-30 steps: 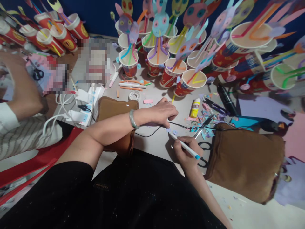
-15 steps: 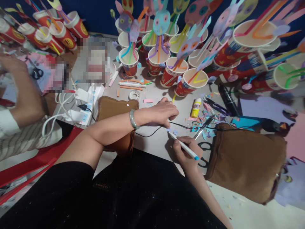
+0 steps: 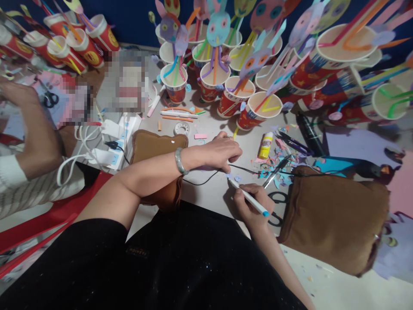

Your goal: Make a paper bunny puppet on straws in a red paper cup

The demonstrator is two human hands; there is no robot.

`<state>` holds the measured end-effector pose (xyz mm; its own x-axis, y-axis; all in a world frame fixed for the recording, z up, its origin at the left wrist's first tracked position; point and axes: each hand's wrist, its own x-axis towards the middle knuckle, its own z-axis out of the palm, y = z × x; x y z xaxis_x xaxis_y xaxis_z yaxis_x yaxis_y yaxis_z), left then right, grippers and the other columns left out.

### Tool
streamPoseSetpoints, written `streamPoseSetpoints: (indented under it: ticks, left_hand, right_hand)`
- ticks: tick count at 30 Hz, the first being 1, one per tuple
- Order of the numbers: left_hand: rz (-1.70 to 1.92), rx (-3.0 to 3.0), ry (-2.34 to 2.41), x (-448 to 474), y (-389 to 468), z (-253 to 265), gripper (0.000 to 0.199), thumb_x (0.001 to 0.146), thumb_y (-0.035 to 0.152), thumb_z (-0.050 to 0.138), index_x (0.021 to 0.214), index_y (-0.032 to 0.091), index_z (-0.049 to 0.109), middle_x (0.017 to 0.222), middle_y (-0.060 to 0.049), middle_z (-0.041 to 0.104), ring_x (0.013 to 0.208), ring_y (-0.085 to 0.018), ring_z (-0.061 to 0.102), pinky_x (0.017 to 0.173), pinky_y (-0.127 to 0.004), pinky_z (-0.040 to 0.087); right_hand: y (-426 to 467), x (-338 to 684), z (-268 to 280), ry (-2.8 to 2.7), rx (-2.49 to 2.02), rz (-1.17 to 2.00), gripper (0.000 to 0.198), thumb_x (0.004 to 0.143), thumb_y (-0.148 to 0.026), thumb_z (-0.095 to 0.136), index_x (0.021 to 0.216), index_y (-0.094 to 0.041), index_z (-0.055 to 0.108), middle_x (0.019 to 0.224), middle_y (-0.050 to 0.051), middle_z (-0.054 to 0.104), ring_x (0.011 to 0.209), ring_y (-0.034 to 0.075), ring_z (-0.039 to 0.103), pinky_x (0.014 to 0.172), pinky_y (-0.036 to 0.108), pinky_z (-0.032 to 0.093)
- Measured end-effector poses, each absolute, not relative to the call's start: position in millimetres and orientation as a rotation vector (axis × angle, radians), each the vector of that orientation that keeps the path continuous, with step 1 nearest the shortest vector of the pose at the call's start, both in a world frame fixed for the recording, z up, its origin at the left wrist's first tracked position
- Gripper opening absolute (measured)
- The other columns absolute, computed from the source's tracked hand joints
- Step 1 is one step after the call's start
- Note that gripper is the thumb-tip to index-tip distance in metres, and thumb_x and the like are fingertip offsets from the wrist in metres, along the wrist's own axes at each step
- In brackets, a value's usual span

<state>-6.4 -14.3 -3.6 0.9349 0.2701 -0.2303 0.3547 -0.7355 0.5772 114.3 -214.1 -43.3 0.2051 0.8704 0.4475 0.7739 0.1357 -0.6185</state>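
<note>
A white marker (image 3: 250,199) with a blue end rests in the grip of my right hand (image 3: 256,204), slanting up and left. Its tip meets a small purple paper piece (image 3: 229,175) on the table. Palm down, my left hand (image 3: 224,151) holds that piece against the tabletop with a fingertip; its other fingers are bent and partly hidden. Another little purple paper bit (image 3: 238,178) lies just right of the tip. Black-handled scissors (image 3: 278,198) lie beside my right hand, their blades partly hidden. A thin black cable (image 3: 241,168) runs past both hands.
Red paper cups (image 3: 260,113) with straws and paper animal faces crowd the back. A glue stick (image 3: 266,145), paper scraps (image 3: 280,174) and brown cushions (image 3: 335,219) surround the hands. At left are a power strip (image 3: 124,140) and another person's arm (image 3: 38,129).
Both my hands and the marker stay almost where they were. The other person's arm at the left has shifted slightly.
</note>
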Motion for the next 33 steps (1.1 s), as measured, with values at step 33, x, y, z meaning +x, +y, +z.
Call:
streamPoseSetpoints:
  ticks: [33]
  left_hand:
    - [-0.158,2.431,0.436,-7.7,-14.5,-1.4,0.022,0.07,0.026,0.074,0.075,0.02,0.054,0.082,-0.001,0.059,0.089,-0.021,0.047,0.09,-0.039,0.022]
  right_hand:
    - [-215.2,114.1,-42.4,-1.539,-1.706,0.199,0.005,0.087,-0.026,0.063,0.085,-0.022,0.06,0.073,0.0,0.074,0.056,0.014,0.068,0.052,0.025,0.051]
